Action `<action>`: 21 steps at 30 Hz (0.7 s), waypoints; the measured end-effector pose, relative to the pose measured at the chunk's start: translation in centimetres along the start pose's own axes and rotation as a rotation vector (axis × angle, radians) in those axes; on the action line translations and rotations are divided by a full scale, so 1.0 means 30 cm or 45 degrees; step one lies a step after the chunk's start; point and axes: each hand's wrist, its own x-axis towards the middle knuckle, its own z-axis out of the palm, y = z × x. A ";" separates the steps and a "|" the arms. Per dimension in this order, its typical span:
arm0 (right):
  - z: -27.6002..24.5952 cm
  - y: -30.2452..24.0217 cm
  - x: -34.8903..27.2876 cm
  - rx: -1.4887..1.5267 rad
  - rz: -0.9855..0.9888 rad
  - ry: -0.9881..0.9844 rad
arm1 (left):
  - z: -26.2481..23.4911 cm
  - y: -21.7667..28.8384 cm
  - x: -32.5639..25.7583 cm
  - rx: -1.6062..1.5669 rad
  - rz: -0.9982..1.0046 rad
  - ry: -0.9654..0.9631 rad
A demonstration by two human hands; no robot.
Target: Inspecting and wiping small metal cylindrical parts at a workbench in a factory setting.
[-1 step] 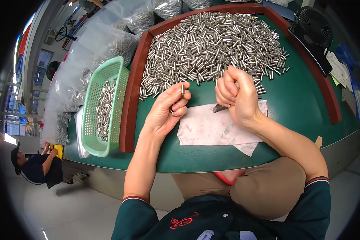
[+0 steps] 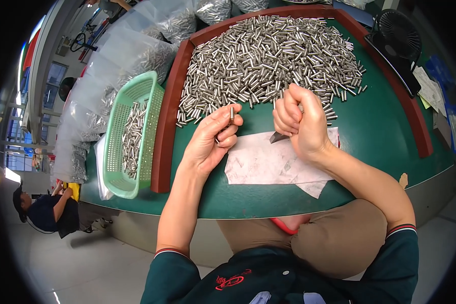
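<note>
The heap [image 2: 268, 61] is bare metal, each small cylinder smooth, some flashing bright and others a duller grey. Around its left, far and right sides runs a red-brown border [image 2: 164, 142], apparently painted wood with a low sheen. Beneath the heap I see a smooth green tabletop [image 2: 390, 126], softly glossy. On its near side lies a matt, smudged pale cloth [image 2: 273, 162]. Left of the heap sit a perforated mint plastic basket [image 2: 146, 144] and crinkled, translucent plastic bags [image 2: 137, 55]; to its right, a dark plastic fan [image 2: 397, 33] and matt paper sheets [image 2: 429, 88].
</note>
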 end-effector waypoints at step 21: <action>0.000 -0.003 0.001 -0.035 -0.014 -0.019 | 0.024 0.062 -0.018 1.565 1.178 0.812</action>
